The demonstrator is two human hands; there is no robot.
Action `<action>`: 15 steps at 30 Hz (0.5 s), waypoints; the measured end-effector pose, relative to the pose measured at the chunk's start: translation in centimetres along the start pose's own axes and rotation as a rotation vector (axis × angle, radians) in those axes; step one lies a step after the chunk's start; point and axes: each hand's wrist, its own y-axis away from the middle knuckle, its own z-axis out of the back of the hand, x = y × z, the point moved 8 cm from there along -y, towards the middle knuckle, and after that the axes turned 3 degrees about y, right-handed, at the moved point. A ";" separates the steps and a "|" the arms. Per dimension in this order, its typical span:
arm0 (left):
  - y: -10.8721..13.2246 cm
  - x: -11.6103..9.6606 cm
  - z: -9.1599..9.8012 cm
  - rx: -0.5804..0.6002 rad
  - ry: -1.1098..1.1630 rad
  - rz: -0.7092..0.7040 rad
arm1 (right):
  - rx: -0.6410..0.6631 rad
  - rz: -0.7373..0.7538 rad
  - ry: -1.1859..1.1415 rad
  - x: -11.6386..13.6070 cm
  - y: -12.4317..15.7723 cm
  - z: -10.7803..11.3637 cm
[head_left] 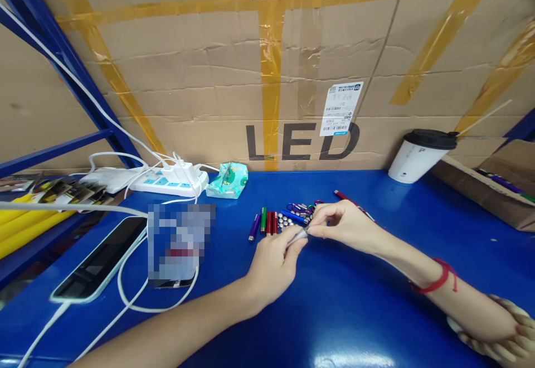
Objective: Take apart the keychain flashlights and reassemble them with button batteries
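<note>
My left hand is wrapped round a small silver metal tube. The thumb and fingers of my right hand pinch together at the tube's upper end; whatever tiny part they hold there is hidden. Just beyond my hands lie short coloured metal tubes: a purple tube, a green tube, red tubes side by side, and a blue tube. Several small round silver pieces, like button cells, are grouped beside them. Behind my right hand are small rings and clips, partly covered.
A long red pen-like stick lies behind my right hand. Leftward are a phone, a blurred-out device, white cables, a power strip and a green packet. A lidded cup stands back right, before a large cardboard box.
</note>
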 end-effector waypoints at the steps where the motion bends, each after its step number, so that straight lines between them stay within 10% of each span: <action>1: 0.0 0.0 0.0 -0.003 -0.018 -0.001 | -0.004 -0.009 -0.001 -0.1 0.0 -0.1; 15: -0.6 0.1 0.0 0.005 -0.032 -0.023 | -0.045 -0.228 -0.062 -1.7 0.4 -1.2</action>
